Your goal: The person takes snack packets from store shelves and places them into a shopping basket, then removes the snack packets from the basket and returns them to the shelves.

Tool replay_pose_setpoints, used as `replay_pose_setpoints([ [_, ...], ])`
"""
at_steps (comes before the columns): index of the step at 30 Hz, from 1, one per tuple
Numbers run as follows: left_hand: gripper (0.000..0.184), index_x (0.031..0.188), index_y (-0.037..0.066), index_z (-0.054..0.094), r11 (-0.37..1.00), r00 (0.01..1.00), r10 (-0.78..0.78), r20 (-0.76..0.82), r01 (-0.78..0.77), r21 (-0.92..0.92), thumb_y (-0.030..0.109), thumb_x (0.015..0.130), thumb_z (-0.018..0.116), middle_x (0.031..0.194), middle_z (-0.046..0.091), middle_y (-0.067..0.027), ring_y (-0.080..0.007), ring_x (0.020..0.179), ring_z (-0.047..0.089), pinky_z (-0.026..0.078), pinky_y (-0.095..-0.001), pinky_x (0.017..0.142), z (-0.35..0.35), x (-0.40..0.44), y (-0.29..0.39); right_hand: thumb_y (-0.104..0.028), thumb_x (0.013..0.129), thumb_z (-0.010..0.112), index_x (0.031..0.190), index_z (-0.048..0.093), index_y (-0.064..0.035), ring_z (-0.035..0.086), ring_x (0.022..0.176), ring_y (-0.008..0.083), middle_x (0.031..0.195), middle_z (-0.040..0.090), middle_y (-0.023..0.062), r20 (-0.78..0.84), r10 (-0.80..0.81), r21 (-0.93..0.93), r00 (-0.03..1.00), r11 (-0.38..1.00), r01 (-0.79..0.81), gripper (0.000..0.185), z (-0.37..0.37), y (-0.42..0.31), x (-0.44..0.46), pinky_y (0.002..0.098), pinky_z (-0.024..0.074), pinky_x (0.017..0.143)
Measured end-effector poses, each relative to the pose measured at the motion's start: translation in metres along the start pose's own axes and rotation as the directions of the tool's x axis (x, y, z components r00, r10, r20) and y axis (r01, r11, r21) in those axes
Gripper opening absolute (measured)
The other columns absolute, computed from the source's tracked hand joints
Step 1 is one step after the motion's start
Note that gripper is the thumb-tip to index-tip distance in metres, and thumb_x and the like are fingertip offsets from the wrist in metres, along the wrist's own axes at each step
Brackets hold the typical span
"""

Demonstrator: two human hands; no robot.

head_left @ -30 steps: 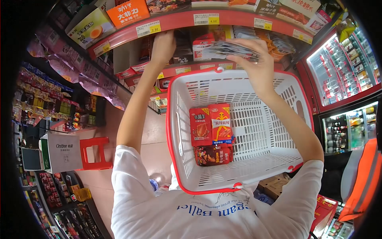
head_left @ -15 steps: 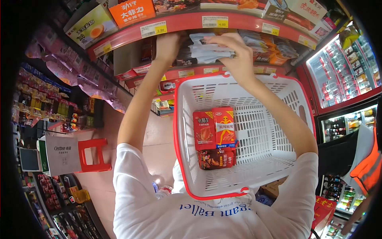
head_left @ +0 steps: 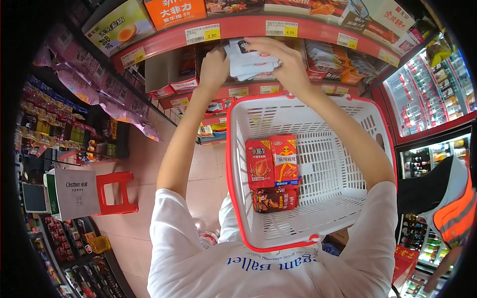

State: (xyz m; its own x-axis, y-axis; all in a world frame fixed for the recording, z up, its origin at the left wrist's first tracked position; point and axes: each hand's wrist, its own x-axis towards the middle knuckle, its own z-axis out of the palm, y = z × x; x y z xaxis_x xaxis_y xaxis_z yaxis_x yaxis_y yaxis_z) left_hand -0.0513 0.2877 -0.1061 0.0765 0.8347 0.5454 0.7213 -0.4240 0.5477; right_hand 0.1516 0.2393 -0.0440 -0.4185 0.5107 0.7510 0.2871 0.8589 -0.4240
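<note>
A bunch of pale snack packets [head_left: 252,63] is held between my two hands at the front of a shelf box, below the price rail. My left hand [head_left: 214,68] grips their left edge, with its fingertips partly hidden. Reaching over the top and right side, my right hand [head_left: 287,65] has its fingers closed on the same packets. Under my right forearm is a white shopping basket [head_left: 232,169] with a red rim. Inside it lie two red snack packs, one with a drumstick picture [head_left: 259,168] and one with a yellow figure [head_left: 286,161], beside darker red packs [head_left: 275,199].
A red shelf rail [head_left: 243,31] with price tags runs above my hands. Snack boxes [head_left: 330,59] stand to the right. Drinks fridges [head_left: 422,94] line the right side, near a person in an orange vest [head_left: 454,213]. A red stool [head_left: 117,192] and purple bags [head_left: 94,82] are leftward.
My left hand has come out from the shelf and now grips the packets' left edge. The packets have shifted slightly, turned in my hands. In view, the basket sits slightly further right.
</note>
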Motion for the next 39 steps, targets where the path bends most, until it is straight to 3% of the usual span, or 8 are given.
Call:
replay_pose_setpoints([
  [9, 0.026, 0.09, -0.006, 0.062, 0.973, 0.985, -0.157, -0.07, 0.167, 0.162, 0.014, 0.087, 0.045, 0.092, 0.063, -0.0336, -0.0516, 0.086, 0.061, 0.049, -0.0548, 0.079, 0.007, 0.014, -0.012, 0.022, 0.062, 0.051, 0.117, 0.059, -0.0079, 0.061, 0.105, 0.0331, 0.122, 0.061, 0.0112, 0.148, 0.111, -0.033, 0.983, 0.994, -0.107, 0.063, 0.005, 0.01, 0.013, 0.0381, 0.0508, 0.088],
  [17, 0.04, 0.1, 0.003, 0.065, 0.93, 0.926, -0.368, -0.083, 0.367, -0.028, 0.036, 0.093, 0.042, 0.099, 0.063, -0.0307, -0.0508, 0.095, 0.059, 0.046, -0.0545, 0.084, 0.001, 0.016, 0.001, 0.016, 0.072, 0.055, 0.123, 0.05, -0.0109, 0.061, 0.1, 0.0384, 0.12, 0.06, 0.0148, 0.138, 0.097, -0.114, 0.986, 0.99, -0.081, 0.059, 0.007, 0.026, 0.004, 0.0417, 0.0499, 0.082],
  [21, 0.042, 0.1, 0.004, 0.065, 0.929, 0.926, -0.371, -0.072, 0.37, -0.033, 0.037, 0.094, 0.04, 0.1, 0.063, -0.0307, -0.051, 0.096, 0.058, 0.046, -0.0553, 0.084, 0.004, 0.018, -0.007, 0.01, 0.079, 0.056, 0.126, 0.048, -0.0128, 0.06, 0.098, 0.0412, 0.117, 0.06, 0.0182, 0.232, 0.206, -0.093, 0.951, 0.978, -0.189, 0.053, 0.008, 0.032, 0.004, 0.0445, 0.0495, 0.079],
  [24, 0.045, 0.099, 0.002, 0.065, 0.99, 0.99, -0.085, -0.111, 0.097, 0.1, 0.038, 0.095, 0.038, 0.1, 0.063, -0.0306, -0.0506, 0.097, 0.057, 0.045, -0.0552, 0.085, 0.011, 0.015, -0.02, 0.002, 0.083, 0.059, 0.127, 0.048, -0.0137, 0.059, 0.098, 0.0421, 0.115, 0.061, 0.0196, 0.219, 0.194, -0.149, 0.956, 0.975, -0.164, 0.048, 0.015, 0.035, 0.009, 0.0456, 0.0496, 0.078],
  [27, 0.047, 0.098, -0.001, 0.065, 0.969, 0.967, -0.243, -0.072, 0.246, 0.038, 0.037, 0.095, 0.036, 0.102, 0.062, -0.0312, -0.0485, 0.096, 0.058, 0.044, -0.0535, 0.085, 0.009, 0.019, -0.021, -0.006, 0.085, 0.061, 0.127, 0.049, -0.0097, 0.058, 0.103, 0.0416, 0.117, 0.06, 0.0207, 0.209, 0.284, -0.251, 0.936, 0.941, -0.229, 0.043, 0.023, 0.034, 0.021, 0.0437, 0.0476, 0.083],
  [30, 0.054, 0.104, -0.005, 0.064, 0.796, 0.895, -0.446, 0.007, 0.401, -0.454, 0.04, 0.096, 0.034, 0.1, 0.065, -0.0273, -0.0414, 0.095, 0.063, 0.046, -0.0452, 0.085, -0.001, 0.018, -0.009, -0.015, 0.087, 0.063, 0.124, 0.052, -0.0052, 0.057, 0.106, 0.0385, 0.116, 0.06, 0.0205, 0.131, 0.239, -0.317, 0.962, 0.93, -0.188, 0.04, 0.039, 0.044, 0.032, 0.0406, 0.0454, 0.088],
  [33, 0.057, 0.11, -0.005, 0.061, 0.609, 0.892, -0.45, -0.052, 0.264, -0.748, 0.042, 0.097, 0.033, 0.1, 0.066, -0.0254, -0.0387, 0.095, 0.063, 0.044, -0.0428, 0.086, 0.012, 0.02, -0.012, -0.024, 0.087, 0.066, 0.122, 0.056, -0.0061, 0.058, 0.105, 0.0363, 0.114, 0.062, 0.0183, 0.042, 0.196, -0.219, 0.98, 0.958, -0.183, 0.041, 0.043, 0.062, 0.04, 0.0418, 0.0448, 0.089],
  [39, 0.054, 0.114, -0.006, 0.057, 0.829, 0.943, -0.302, -0.141, 0.186, -0.528, 0.041, 0.099, 0.035, 0.104, 0.063, -0.0293, -0.0434, 0.098, 0.059, 0.043, -0.0428, 0.087, 0.014, 0.014, -0.009, -0.033, 0.087, 0.067, 0.115, 0.061, -0.0043, 0.059, 0.102, 0.0352, 0.112, 0.064, 0.0155, 0.006, 0.331, -0.04, 0.944, 0.943, -0.33, 0.041, 0.033, 0.069, 0.033, 0.0405, 0.0452, 0.088],
])
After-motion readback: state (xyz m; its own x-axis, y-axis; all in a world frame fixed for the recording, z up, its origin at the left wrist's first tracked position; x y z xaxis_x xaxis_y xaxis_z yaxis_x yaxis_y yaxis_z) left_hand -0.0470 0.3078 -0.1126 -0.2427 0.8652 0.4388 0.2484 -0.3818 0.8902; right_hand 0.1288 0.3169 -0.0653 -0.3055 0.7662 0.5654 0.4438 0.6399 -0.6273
